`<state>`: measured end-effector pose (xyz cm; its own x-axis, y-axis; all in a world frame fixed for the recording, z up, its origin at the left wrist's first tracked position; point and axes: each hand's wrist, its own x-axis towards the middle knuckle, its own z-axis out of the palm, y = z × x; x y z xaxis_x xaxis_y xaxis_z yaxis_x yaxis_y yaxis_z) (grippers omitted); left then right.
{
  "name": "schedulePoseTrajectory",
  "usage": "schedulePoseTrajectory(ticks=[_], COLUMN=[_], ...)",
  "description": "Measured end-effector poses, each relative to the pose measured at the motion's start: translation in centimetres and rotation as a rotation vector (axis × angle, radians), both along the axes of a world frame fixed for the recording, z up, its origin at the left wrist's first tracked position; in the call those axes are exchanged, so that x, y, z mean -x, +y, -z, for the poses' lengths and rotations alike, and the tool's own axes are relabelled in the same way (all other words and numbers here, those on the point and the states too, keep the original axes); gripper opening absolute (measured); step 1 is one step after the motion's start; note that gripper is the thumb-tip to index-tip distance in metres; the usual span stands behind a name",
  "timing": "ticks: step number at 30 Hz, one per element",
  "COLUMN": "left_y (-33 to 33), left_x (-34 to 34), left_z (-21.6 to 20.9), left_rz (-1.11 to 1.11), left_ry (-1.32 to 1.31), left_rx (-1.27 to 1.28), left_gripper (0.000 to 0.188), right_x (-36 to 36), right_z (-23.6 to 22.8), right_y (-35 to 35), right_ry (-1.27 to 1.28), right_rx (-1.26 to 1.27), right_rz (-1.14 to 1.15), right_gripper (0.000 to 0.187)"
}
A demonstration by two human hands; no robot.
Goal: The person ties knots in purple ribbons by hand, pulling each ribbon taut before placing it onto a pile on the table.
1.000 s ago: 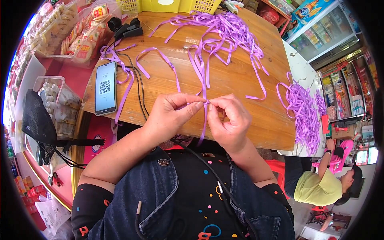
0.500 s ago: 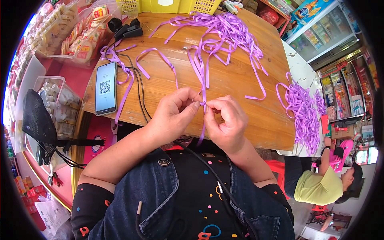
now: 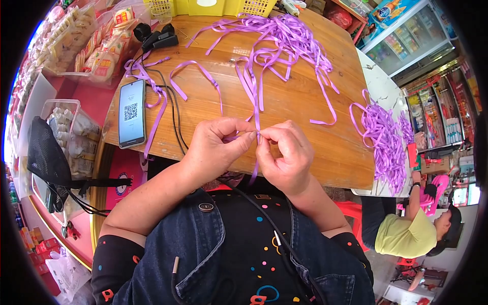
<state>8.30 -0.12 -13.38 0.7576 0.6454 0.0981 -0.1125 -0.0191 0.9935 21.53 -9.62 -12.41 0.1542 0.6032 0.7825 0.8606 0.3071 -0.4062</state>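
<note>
A narrow purple ribbon [image 3: 256,108] runs toward me from the far side of the wooden table. My left hand [image 3: 219,147] pinches it between thumb and forefinger, close to the table's near edge. Fingertip to fingertip with it, my right hand [image 3: 287,155] pinches the same ribbon. The spot between the fingertips is mostly covered; a small knot or fold seems to sit there. Below the hands, the ribbon's tail hangs past the table edge. A large tangle of purple ribbons [image 3: 292,38] lies at the far middle of the table.
Left on the wooden table [image 3: 203,104] lie a phone [image 3: 131,114], black cables and short ribbon pieces. A second ribbon heap [image 3: 381,134] covers part of a white table at right. Packaged snacks [image 3: 107,53] stand left; a yellow basket [image 3: 208,7] is at the back. Another person [image 3: 406,231] sits at right.
My fingertips have drawn closer together over the knot, covering more of it. Both hands remain at about the same place, and the whole view has shifted slightly.
</note>
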Motion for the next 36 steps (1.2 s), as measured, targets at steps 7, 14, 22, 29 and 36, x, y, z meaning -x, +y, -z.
schedulePoseTrajectory(ticks=[7, 14, 22, 29, 36], left_y=[-0.3, -0.5, -0.3, -0.4, -0.4], left_x=[0.1, 0.1, 0.2, 0.3, 0.2], left_z=[-0.8, -0.9, -1.1, -1.2, -1.1], left_rz=[-0.032, -0.067, -0.101, -0.081, -0.056], left_ry=[0.054, 0.087, 0.092, 0.101, 0.102], left_rx=[-0.084, -0.180, -0.171, -0.189, -0.200], left_gripper=[0.011, 0.011, 0.009, 0.009, 0.009], right_x=[0.0, 0.0, -0.4, -0.5, -0.4], right_z=[-0.2, -0.3, -0.8, -0.8, -0.7], right_y=[-0.3, -0.2, -1.1, -0.6, -0.6], right_ry=[-0.022, -0.073, 0.125, 0.033, 0.012], right_rx=[0.002, -0.018, 0.097, 0.056, 0.070], right_rz=[0.024, 0.055, 0.034, -0.029, -0.021], right_gripper=[0.021, 0.022, 0.015, 0.016, 0.021])
